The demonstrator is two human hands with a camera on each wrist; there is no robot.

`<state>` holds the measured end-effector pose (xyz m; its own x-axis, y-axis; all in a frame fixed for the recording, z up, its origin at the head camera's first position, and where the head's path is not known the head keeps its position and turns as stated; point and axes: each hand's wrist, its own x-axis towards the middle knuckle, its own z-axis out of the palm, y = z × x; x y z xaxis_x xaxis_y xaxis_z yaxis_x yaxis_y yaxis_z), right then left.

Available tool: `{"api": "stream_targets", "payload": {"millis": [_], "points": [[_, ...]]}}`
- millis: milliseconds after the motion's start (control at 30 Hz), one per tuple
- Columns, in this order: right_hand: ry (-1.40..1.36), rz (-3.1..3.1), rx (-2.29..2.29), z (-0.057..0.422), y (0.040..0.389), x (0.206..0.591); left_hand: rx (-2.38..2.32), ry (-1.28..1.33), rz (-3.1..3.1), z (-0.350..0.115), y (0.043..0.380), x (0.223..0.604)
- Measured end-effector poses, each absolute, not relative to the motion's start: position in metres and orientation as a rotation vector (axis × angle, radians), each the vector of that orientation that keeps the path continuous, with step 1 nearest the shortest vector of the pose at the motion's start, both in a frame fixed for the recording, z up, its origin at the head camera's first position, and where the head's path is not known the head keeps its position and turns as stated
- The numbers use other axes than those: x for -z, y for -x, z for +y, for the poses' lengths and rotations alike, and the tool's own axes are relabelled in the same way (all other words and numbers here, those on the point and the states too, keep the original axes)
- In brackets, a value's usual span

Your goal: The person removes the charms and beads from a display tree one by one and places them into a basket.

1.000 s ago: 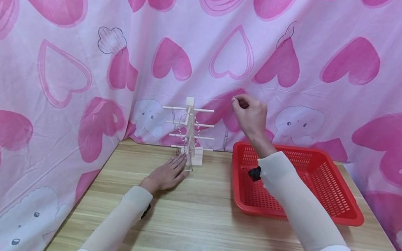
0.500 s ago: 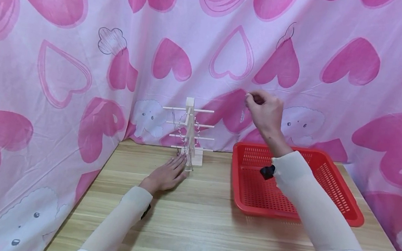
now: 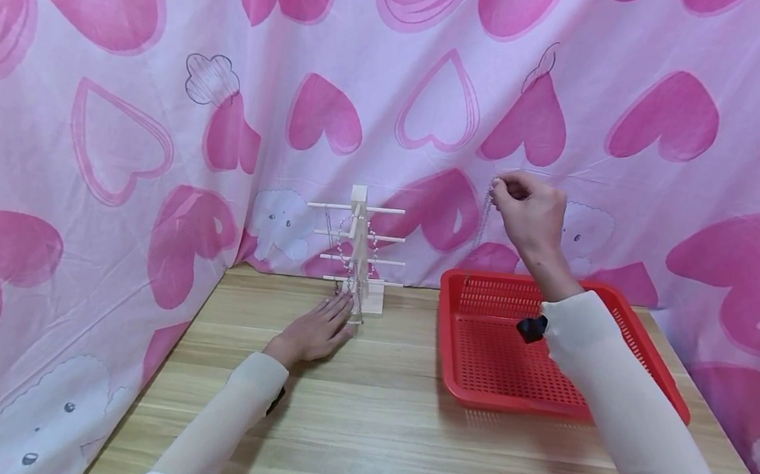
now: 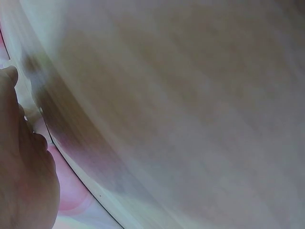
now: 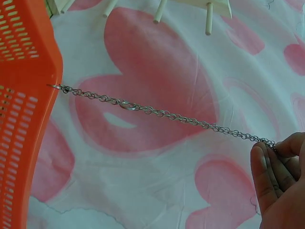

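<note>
My right hand [image 3: 532,214] is raised above the red basket's left part and pinches a silver chain [image 5: 162,113] between thumb and fingertips. In the right wrist view the doubled chain hangs from the fingertips, with a larger link partway along and its far end overlapping the basket's rim. A wooden jewellery stand [image 3: 360,196] with several pegs stands at the table's back, bearing a beaded necklace [image 3: 374,244] and thin chains [image 3: 328,223]. My left hand [image 3: 314,331] rests at the stand's foot, fingers extended. The left wrist view shows that hand only at its edge.
A red perforated plastic basket [image 3: 443,346] stands on the right of the wood-grain table [image 3: 357,438]. A pink heart-print cloth [image 3: 448,10] hangs behind the table and along its sides. Dark wrist cameras are strapped under both sleeves.
My right hand has moved right and slightly up, away from the stand and over the basket, carrying the silver chain, which now swings to the left. My left hand has stayed in place.
</note>
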<state>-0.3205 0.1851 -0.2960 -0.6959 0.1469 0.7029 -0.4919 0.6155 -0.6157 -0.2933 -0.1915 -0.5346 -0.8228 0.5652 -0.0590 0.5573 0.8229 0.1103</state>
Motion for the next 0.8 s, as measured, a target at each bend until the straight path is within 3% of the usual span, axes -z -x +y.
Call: {"api": "stream_targets", "payload": {"millis": [800], "points": [[-0.151, -2.046, -1.084, 0.243, 0.314, 0.296, -0.2, -0.912, 2.906, -0.193, 0.294, 0.537]]}}
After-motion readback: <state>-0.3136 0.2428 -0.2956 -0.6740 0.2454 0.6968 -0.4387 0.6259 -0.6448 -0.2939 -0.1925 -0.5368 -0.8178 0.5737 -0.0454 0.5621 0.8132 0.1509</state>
